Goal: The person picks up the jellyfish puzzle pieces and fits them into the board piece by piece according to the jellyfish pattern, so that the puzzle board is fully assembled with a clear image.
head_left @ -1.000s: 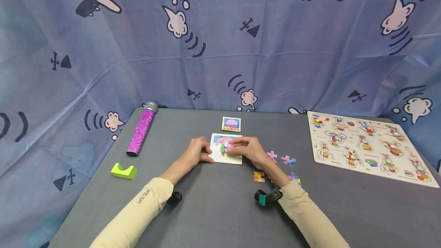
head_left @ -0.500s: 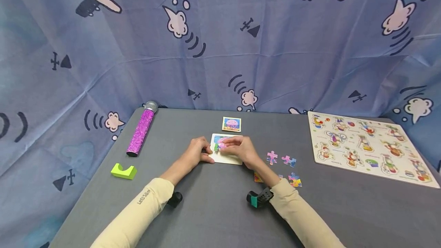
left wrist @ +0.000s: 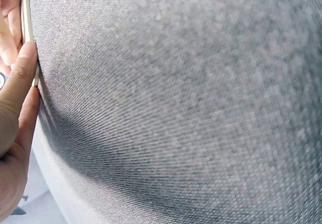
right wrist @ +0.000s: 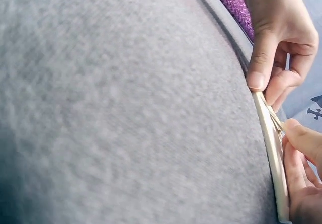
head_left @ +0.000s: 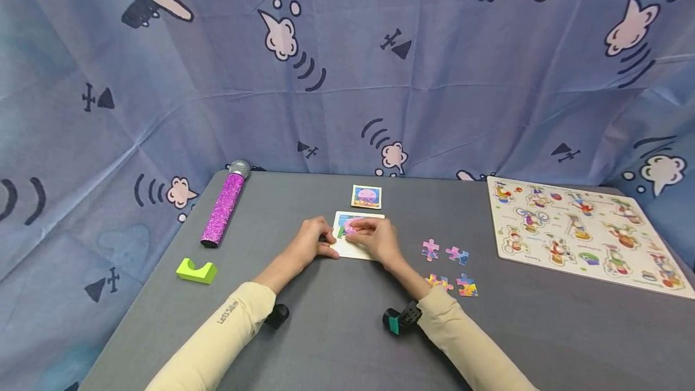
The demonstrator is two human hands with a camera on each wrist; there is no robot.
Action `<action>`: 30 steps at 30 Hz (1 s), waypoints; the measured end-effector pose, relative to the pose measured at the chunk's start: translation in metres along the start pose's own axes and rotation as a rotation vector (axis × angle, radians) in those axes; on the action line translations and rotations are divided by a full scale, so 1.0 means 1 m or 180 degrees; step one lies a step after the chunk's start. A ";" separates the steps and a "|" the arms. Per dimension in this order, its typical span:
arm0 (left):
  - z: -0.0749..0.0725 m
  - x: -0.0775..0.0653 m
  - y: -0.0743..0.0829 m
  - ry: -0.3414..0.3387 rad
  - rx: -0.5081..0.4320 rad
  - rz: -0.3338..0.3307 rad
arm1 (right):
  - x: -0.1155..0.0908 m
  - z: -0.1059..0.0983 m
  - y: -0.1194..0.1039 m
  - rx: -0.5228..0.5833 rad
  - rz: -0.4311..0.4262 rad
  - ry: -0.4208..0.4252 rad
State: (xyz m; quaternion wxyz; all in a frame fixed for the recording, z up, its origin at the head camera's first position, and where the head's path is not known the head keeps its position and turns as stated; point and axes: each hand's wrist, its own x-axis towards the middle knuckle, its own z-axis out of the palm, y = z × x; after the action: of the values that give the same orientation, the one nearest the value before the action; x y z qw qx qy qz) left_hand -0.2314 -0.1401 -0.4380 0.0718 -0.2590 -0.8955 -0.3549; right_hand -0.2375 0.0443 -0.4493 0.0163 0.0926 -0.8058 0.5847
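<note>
A small cream puzzle tray lies mid-table, with blue and pink jigsaw picture along its far part. My left hand grips its left side, the thumb at the near corner and curled fingers along the edge. My right hand pinches a puzzle piece over the tray, mostly hidden by the fingertips in the head view. From the right wrist, that puzzle piece shows tilted, one edge down at the tray. In the left wrist view, the left hand is at the tray's edge.
Several loose jigsaw pieces lie right of the right hand. A square jellyfish picture sits behind the tray. Further out are a purple glitter microphone, a lime-green block and a large picture board.
My right hand has moved slightly left over the tray with the puzzle piece, and its forearm has swung left, uncovering loose pieces. The left hand stays at the tray's edge.
</note>
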 end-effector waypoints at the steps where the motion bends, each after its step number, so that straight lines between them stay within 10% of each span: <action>1: 0.000 0.000 0.000 0.0004 0.0016 0.0008 | 0.000 0.001 0.000 -0.0097 -0.0045 0.0016; 17: 0.000 -0.001 -0.002 0.0014 -0.0007 0.0036 | 0.008 0.004 -0.004 -0.0976 -0.0358 -0.0049; 30: -0.002 -0.001 0.000 0.0025 0.0020 0.0065 | 0.010 0.003 -0.004 -0.0633 -0.0338 -0.0056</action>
State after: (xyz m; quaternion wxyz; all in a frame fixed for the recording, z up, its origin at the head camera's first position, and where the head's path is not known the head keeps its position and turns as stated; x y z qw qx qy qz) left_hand -0.2304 -0.1414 -0.4369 0.0797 -0.2665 -0.8936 -0.3522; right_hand -0.2462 0.0394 -0.4454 0.0493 0.1382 -0.8539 0.4993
